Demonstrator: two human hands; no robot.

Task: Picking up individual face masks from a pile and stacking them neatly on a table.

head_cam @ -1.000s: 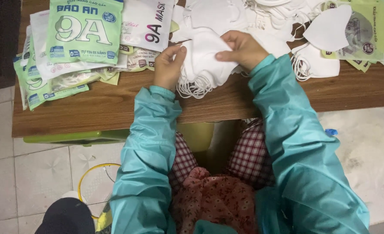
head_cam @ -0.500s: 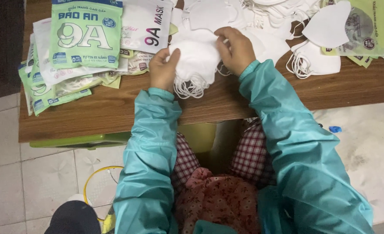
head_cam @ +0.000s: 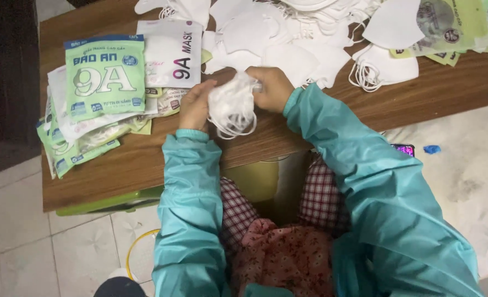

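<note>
Bare wooden table (head_cam: 145, 159) near; loose masks (head_cam: 288, 38) beyond; packets (head_cam: 103, 77) left

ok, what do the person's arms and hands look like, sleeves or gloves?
Both arms wear long teal sleeves of a smooth, slightly shiny jacket, creased, with gathered cuffs at the wrists. The left hand and right hand are bare: no gloves, and no rings or watch visible.

A bunched stack of white fabric face masks (head_cam: 232, 104), elastic ear loops dangling, sits upright above the wooden table's near edge.

Soft white cloth masks (head_cam: 232, 104), glossy plastic packets (head_cam: 105, 77), smooth wooden table (head_cam: 145, 159)
</note>
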